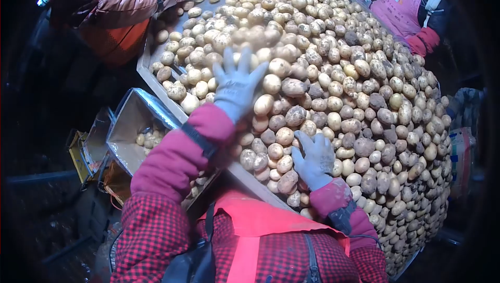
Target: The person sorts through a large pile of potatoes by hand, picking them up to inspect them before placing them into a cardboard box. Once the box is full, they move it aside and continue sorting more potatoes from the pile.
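A large heap of potatoes (333,90), many of them soil-stained, covers the sorting table in the head view. My left hand (235,86), in a grey-blue glove, lies over the near left part of the heap with its fingers spread. Just beyond its fingertips, several potatoes (255,38) look smeared by motion. Closer to my body, my right hand (315,161) in a matching glove rests against potatoes at the near edge. Its fingers are apart and no potato shows in its grasp.
The table's raised rim (260,186) runs between my body and the heap. Left of my left arm hangs a lined chute or box (122,142) with several potatoes inside. A person in an orange vest (122,27) works at the upper left, another in a pink apron (398,4) at the upper right.
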A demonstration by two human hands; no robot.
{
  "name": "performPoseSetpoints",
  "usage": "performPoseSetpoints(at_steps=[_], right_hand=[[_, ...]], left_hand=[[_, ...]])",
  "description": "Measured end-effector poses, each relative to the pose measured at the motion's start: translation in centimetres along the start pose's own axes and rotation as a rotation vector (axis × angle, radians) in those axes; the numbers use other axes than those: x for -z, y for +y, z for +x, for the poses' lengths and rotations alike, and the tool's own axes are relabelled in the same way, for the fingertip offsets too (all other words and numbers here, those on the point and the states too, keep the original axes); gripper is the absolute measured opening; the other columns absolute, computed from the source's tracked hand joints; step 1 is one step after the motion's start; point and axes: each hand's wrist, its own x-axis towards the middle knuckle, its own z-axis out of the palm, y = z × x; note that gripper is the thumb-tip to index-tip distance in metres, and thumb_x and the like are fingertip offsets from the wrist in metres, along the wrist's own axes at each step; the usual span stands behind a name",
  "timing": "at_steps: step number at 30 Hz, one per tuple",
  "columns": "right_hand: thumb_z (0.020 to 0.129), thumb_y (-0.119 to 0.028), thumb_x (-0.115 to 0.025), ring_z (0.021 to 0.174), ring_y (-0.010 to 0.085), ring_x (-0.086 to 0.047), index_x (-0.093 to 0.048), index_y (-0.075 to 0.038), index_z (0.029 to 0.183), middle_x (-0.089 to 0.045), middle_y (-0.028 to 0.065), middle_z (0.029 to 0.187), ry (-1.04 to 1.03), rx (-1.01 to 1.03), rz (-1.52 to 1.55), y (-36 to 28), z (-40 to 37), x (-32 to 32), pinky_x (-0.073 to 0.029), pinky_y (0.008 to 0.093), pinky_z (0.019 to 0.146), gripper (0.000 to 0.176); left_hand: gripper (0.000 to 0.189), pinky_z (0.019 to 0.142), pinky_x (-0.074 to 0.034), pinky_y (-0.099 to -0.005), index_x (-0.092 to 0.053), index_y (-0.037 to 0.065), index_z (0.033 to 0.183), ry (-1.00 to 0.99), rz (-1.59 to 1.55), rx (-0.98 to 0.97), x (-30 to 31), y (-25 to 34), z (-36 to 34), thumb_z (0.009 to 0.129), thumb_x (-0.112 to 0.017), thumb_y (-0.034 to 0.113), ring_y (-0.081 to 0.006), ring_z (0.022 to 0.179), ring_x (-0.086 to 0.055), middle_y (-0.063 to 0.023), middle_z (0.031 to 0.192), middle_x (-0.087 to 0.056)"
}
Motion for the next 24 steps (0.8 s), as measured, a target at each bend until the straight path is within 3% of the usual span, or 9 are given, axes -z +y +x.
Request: performPoseSetpoints(at_steps=[5, 8, 10, 12, 15, 18, 19, 22, 24], right_hand=[[0.083, -0.03, -0.074, 0.098, 0.0334, -0.057, -0.071, -0.022, 0.121, -0.057, 0.0116, 0.098, -0.023, 0.008, -0.001, 0.4, -0.2, -0.2, -0.049, 0.0468, 0.083, 0.039], [0.083, -0.032, -0.074, 0.098, 0.0328, -0.057, -0.071, -0.023, 0.122, -0.057, 0.0108, 0.098, -0.021, 0.007, -0.015, 0.3, -0.2, 0.2, -0.049, 0.0468, 0.084, 0.04], [0.084, -0.033, -0.074, 0.098, 0.0326, -0.057, -0.071, -0.023, 0.122, -0.057, 0.0104, 0.098, -0.015, 0.001, -0.022, 0.2, -0.1, 0.2, -0.049, 0.0468, 0.083, 0.039], [0.083, -0.033, -0.074, 0.096, 0.0321, -0.057, -0.072, -0.024, 0.12, -0.056, 0.0099, 0.097, -0.017, -0.007, -0.026, 0.2, -0.1, 0.0, -0.049, 0.0465, 0.082, 0.038], [0.085, -0.032, -0.071, 0.094, 0.0318, -0.057, -0.071, -0.026, 0.117, -0.056, 0.0098, 0.096, -0.002, 0.003, -0.017, 0.4, 0.1, -0.2, -0.048, 0.0472, 0.081, 0.033], [0.09, -0.032, -0.065, 0.091, 0.0319, -0.056, -0.069, -0.027, 0.112, -0.056, 0.0102, 0.095, 0.022, 0.007, 0.018, 0.6, 0.0, -0.4, -0.046, 0.0488, 0.08, 0.023], [0.089, -0.031, -0.065, 0.091, 0.0319, -0.056, -0.069, -0.027, 0.112, -0.055, 0.0102, 0.094, 0.02, 0.002, 0.023, 0.5, 0.1, -0.2, -0.046, 0.0483, 0.079, 0.023], [0.084, -0.031, -0.071, 0.091, 0.0309, -0.055, -0.072, -0.026, 0.115, -0.055, 0.0091, 0.094, 0.013, -0.004, 0.019, 0.2, 0.2, 0.1, -0.047, 0.0463, 0.079, 0.032], [0.084, -0.031, -0.072, 0.091, 0.031, -0.056, -0.072, -0.025, 0.116, -0.055, 0.0091, 0.093, 0.015, 0.001, 0.032, 0.3, 0.2, 0.2, -0.047, 0.0462, 0.078, 0.032]], left_hand=[[0.052, 0.107, -0.03, -0.0645, -0.056, 0.036, 0.14, -0.04, 0.068, -0.026, -2.5, 0.0, 6.4, 0.092, -0.059, 0.018, -0.0422, 0.14, -0.039, -0.0152, 0.153, -0.045], [0.06, 0.108, -0.032, -0.0614, -0.055, 0.031, 0.143, -0.016, -0.159, -0.113, -0.6, -1.3, 5.9, 0.085, -0.069, 0.028, -0.0394, 0.136, -0.044, -0.0149, 0.15, -0.048], [0.065, 0.108, -0.035, -0.0543, -0.054, 0.028, 0.146, 0.186, -0.226, -0.086, 0.1, -3.2, 6.0, 0.083, -0.071, 0.039, -0.0368, 0.135, -0.046, -0.016, 0.146, -0.049], [0.062, 0.111, -0.036, -0.0522, -0.056, 0.023, 0.145, 0.239, 0.001, 0.084, 0.0, -5.6, 6.9, 0.087, -0.07, 0.041, -0.0382, 0.135, -0.048, -0.0178, 0.145, -0.052], [0.058, 0.114, -0.035, -0.0488, -0.06, 0.019, 0.139, -0.046, -0.349, 0.262, -3.7, -10.5, 9.8, 0.092, -0.06, 0.053, -0.0354, 0.136, -0.048, -0.0136, 0.143, -0.057], [0.054, 0.112, -0.039, -0.0457, -0.064, 0.017, 0.133, 0.013, -0.328, 0.176, -4.7, -11.4, 10.3, 0.093, -0.059, 0.052, -0.0354, 0.132, -0.051, -0.0151, 0.136, -0.061], [0.05, 0.112, -0.04, -0.0466, -0.063, 0.016, 0.135, -0.016, -0.434, 0.111, -4.1, -11.9, 9.7, 0.092, -0.063, 0.042, -0.0359, 0.132, -0.052, -0.016, 0.134, -0.063], [0.054, 0.118, -0.036, -0.042, -0.055, 0.01, 0.145, -0.128, -0.692, 0.086, -2.3, -13.1, 7.9, 0.093, -0.064, 0.024, -0.0353, 0.14, -0.048, -0.0192, 0.147, -0.054], [0.064, 0.121, -0.033, -0.0422, -0.052, 0.014, 0.149, -0.145, -0.587, 0.09, -1.9, -13.3, 7.5, 0.087, -0.066, 0.019, -0.0343, 0.145, -0.042, -0.0182, 0.152, -0.049]])
